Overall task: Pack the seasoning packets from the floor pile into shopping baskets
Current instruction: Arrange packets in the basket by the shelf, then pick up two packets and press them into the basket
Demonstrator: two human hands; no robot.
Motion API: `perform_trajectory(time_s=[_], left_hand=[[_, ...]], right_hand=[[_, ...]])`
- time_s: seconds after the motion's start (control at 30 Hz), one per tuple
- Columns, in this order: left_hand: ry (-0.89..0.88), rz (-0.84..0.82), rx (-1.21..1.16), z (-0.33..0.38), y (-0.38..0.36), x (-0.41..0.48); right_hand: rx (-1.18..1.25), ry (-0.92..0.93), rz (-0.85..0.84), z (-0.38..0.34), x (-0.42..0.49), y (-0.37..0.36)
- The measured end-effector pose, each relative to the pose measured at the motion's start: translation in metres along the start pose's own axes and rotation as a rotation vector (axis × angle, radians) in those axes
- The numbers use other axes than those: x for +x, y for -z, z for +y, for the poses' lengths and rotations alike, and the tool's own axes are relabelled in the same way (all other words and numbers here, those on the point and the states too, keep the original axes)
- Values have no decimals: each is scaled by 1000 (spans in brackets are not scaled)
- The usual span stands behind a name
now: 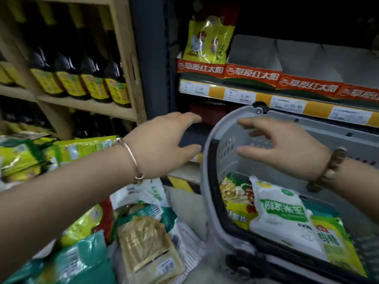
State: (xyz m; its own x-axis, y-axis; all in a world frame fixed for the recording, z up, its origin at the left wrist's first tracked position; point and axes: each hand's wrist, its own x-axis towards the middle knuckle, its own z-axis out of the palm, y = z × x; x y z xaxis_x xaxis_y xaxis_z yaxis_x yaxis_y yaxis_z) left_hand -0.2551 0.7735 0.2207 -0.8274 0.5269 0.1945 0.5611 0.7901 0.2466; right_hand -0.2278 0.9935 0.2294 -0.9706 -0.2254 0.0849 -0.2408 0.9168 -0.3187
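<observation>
A shop: price-tagged shelves (287, 103), bottled sauce (82, 74), basket (213, 160).

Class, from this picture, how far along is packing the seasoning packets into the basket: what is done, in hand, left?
Done: a white packet with green lettering and yellow packets lie in the grey plastic basket. In hand: nothing; the left hand, beside the rim, and the right hand, over the basket, are open and empty. Left: many green, yellow and beige packets lie piled on the floor beside it.
</observation>
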Motion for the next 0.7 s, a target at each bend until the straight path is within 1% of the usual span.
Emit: perform_trajectory(time_s=[0.1, 0.17, 0.33, 0.37, 0.43, 0.5, 0.6, 0.7], left_hand=[[94, 30, -27, -29, 8, -41], [143, 57, -46, -47, 9, -69], [294, 75, -97, -90, -5, -139], [328, 71, -112, -98, -10, -152], [402, 60, -126, -114, -21, -177], [492, 55, -160, -130, -35, -200], [593, 53, -201, -149, -57, -227], [670, 34, -262, -165, -78, -251]], right_hand=[[-28, 115, 3, -53, 4, -11], [-5, 169, -14, -85, 4, -25], [0, 243, -46, -141, 4, -81], [-24, 275, -75, -148, 5, -94], [-182, 331, -184, -159, 7, -112], [-299, 333, -256, -166, 11, -121], [-379, 323, -322, -169, 16, -135], [-406, 304, -407, -178, 23, -164]])
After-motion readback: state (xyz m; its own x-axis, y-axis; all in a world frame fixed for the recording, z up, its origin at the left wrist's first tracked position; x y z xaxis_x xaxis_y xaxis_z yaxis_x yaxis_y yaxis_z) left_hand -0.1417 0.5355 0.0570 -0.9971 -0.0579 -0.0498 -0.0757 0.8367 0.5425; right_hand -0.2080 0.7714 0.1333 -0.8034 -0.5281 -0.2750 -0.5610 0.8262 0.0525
